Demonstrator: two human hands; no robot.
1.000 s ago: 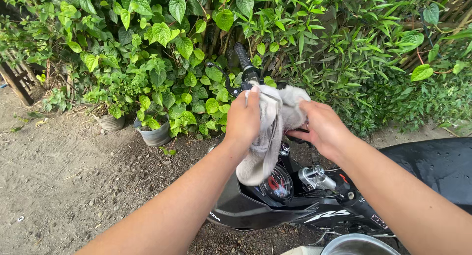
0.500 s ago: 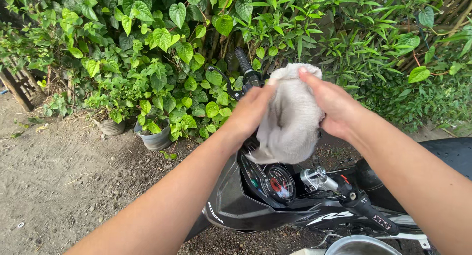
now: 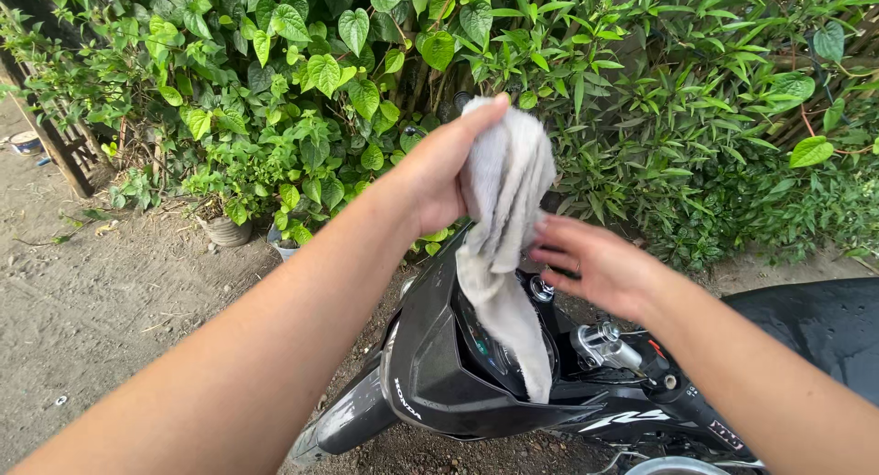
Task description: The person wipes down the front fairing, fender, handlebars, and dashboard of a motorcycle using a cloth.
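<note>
My left hand (image 3: 439, 168) is raised and grips the top of a grey cloth (image 3: 502, 246), which hangs down over the dashboard of a black motorcycle (image 3: 439, 374). My right hand (image 3: 595, 264) is lower, fingers spread, touching the cloth's right side at mid height. The cloth covers most of the gauge cluster. The right handlebar with its chrome mirror mount (image 3: 604, 345) shows below my right wrist. The left handlebar grip is hidden behind my left hand and the cloth.
A dense green hedge (image 3: 641, 91) fills the background. Two small plant pots (image 3: 227, 230) stand at its foot on bare dirt ground (image 3: 110, 301). The black seat (image 3: 815, 319) is at right. A metal bowl rim (image 3: 678, 466) shows at the bottom edge.
My left hand has lifted the cloth higher, letting it hang full length. My right hand has let go of the top and dropped to the cloth's side. The view shifted slightly right.
</note>
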